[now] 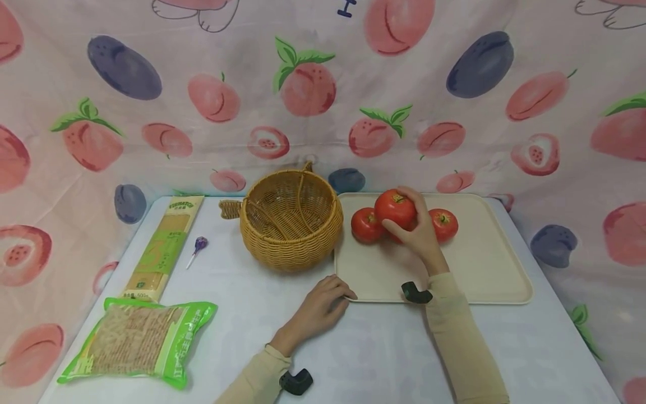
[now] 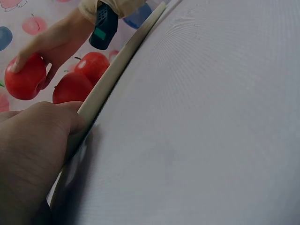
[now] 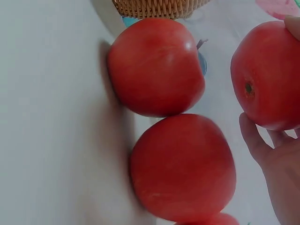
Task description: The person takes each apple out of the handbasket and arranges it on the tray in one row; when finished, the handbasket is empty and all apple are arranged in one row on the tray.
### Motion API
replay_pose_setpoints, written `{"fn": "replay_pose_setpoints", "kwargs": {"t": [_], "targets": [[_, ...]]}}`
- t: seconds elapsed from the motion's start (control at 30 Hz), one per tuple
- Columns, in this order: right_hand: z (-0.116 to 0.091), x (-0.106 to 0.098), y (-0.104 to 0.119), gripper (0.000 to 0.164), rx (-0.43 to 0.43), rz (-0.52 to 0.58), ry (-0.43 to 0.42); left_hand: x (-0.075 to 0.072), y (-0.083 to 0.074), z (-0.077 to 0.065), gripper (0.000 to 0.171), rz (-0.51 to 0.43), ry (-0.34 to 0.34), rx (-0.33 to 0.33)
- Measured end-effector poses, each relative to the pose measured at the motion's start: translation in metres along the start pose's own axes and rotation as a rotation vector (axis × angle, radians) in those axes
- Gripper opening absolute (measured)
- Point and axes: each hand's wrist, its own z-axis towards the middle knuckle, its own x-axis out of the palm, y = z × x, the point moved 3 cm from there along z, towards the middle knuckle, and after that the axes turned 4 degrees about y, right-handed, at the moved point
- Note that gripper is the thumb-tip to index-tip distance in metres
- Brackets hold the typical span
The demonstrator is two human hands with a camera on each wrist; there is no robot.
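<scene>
My right hand (image 1: 419,230) grips a red tomato (image 1: 395,209) between thumb and fingers, raised over the tray. In the right wrist view the held tomato (image 3: 269,77) is apart from the ones below it. Beneath it on the beige tray (image 1: 492,258) sit a tomato (image 1: 365,226) on the left, another (image 3: 183,168) mostly hidden in the head view, and one (image 1: 444,225) on the right. My left hand (image 1: 323,303) holds the tray at its front left corner, the rim (image 2: 101,89) against its thumb and fingers.
A round wicker basket (image 1: 290,249) stands left of the tray, close against its edge. Farther left lie a lollipop (image 1: 198,248), a long noodle packet (image 1: 164,247) and a green-edged bag (image 1: 136,339). A fruit-print cloth (image 1: 313,146) hangs behind the table.
</scene>
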Motion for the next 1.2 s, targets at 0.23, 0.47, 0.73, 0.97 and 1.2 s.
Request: {"fn": "replay_pose_setpoints", "kwargs": {"t": [0.23,0.47,0.73,0.97,1.2], "targets": [[-0.007,-0.008,-0.008,0.071,-0.01,-0.006,-0.029,0.0,0.0,0.001,0.017,0.004,0.013,-0.021],[-0.011,-0.021,-0.015,0.072,0.03,-0.009,-0.078,-0.002,-0.002,0.001,0.016,0.015,0.003,-0.009],[-0.014,-0.035,-0.017,0.071,-0.026,-0.011,-0.154,-0.002,-0.003,0.002,0.015,0.012,-0.009,0.008],[-0.014,-0.052,-0.015,0.07,-0.063,-0.065,-0.2,-0.002,-0.001,0.007,0.015,0.021,-0.013,0.016],[-0.023,-0.061,-0.016,0.069,-0.048,-0.088,-0.223,-0.001,0.001,0.002,0.016,0.009,-0.001,-0.012]]}}
